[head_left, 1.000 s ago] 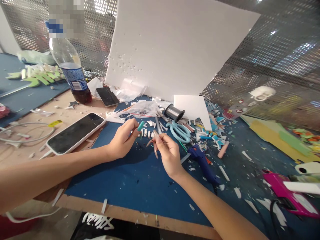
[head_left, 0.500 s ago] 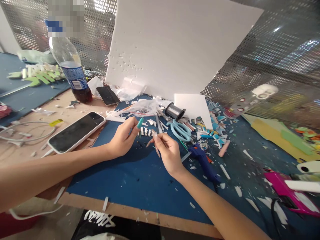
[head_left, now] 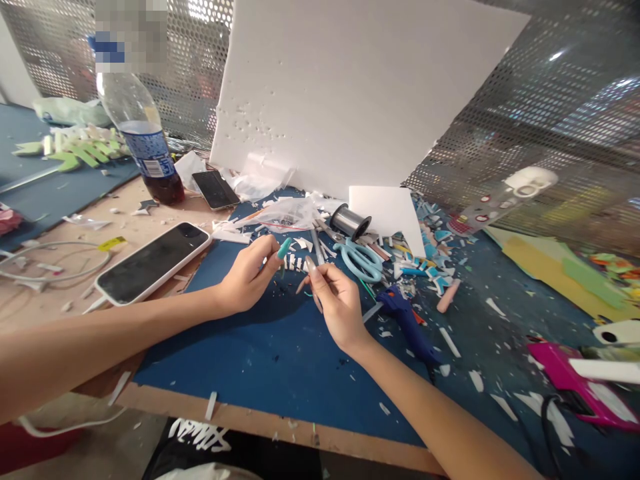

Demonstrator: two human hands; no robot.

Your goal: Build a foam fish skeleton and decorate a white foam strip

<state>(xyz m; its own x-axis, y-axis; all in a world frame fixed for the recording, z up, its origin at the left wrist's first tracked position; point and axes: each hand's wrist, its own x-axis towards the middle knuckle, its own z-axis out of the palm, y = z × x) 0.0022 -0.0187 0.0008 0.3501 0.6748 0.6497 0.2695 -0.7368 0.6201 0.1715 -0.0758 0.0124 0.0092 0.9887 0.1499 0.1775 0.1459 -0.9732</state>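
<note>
Mid-mat, between the two hands: short row of small white pieces (head_left: 299,265), above or on the blue mat (head_left: 240,360); cannot tell if lifted or lying, nor whether joined.
Likely handling: my guess is light, foam-like or thin plastic stock; each piece probably stiff enough to keep its shape, easily crushed or snapped under a hard pinch. Slipperiness not readable.
Where to take hold: by the two ends of the row, fingertip pressure only, middle left free.
Left hand (head_left: 250,273): fingers curled in, thumb near the index finger, narrow gap; beside the row's left end. Any grip on it is hidden.
Teal tip (head_left: 285,249): at the left thumb, reads as a long painted nail.
Right hand (head_left: 340,300): thumb and forefinger brought close together at the row's right end, other fingers bent beneath. Pinch likely, but contact too small to confirm.
Beyond the fingers: light-blue scissors (head_left: 360,260), wire spool (head_left: 350,222) and clear bag (head_left: 287,215), with scraps about them.
Right of the right hand: blue glue gun (head_left: 407,327), lying on its side.
Left of the left hand: white-cased phone (head_left: 154,263), screen up.
</note>
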